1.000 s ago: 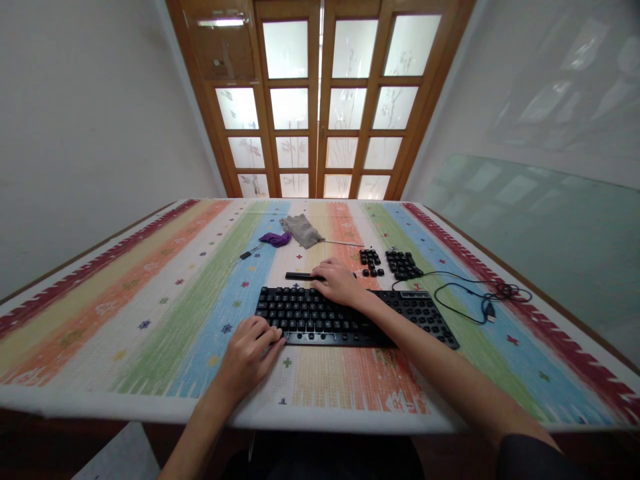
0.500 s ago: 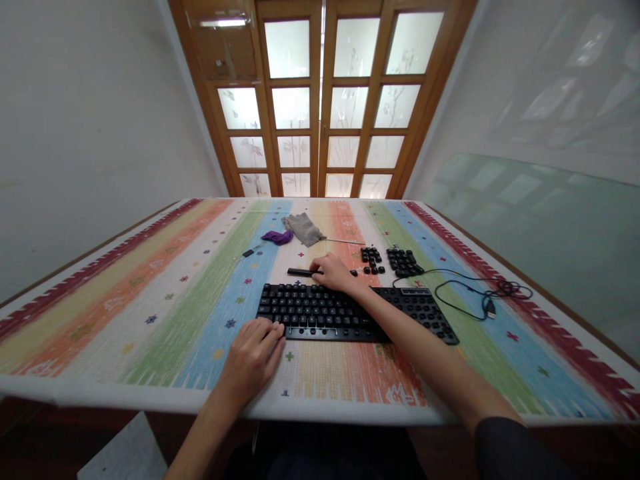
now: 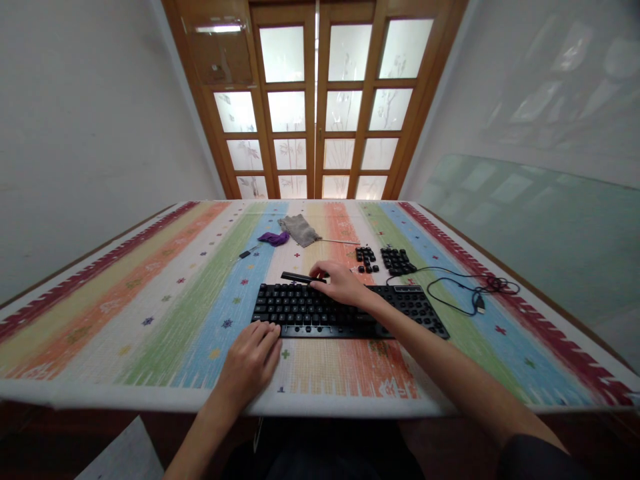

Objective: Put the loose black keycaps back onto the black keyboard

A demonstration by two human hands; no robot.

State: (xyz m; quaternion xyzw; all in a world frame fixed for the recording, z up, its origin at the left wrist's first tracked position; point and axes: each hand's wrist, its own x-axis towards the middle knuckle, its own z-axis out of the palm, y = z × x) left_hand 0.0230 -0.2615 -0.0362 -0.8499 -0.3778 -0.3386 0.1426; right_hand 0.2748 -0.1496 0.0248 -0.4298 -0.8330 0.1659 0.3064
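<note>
A black keyboard (image 3: 320, 310) lies on the striped tablecloth in front of me. My left hand (image 3: 250, 360) rests at the keyboard's near left corner, fingers together and touching its front edge. My right hand (image 3: 337, 283) is over the keyboard's far edge with its fingers closed on a long black bar (image 3: 295, 277), one end lifted off the cloth. Two groups of loose black keycaps (image 3: 367, 259) (image 3: 399, 260) lie just beyond the keyboard on the right.
The keyboard's black cable with USB plug (image 3: 475, 293) coils at the right. A grey cloth (image 3: 300, 229), a purple cloth (image 3: 273, 237), a thin rod (image 3: 343, 241) and a small black tool (image 3: 245, 253) lie farther back. Wooden glazed doors stand behind the table.
My right hand has raised the long black bar from the cloth toward the keyboard's far edge. My left hand has stayed at the near left corner.
</note>
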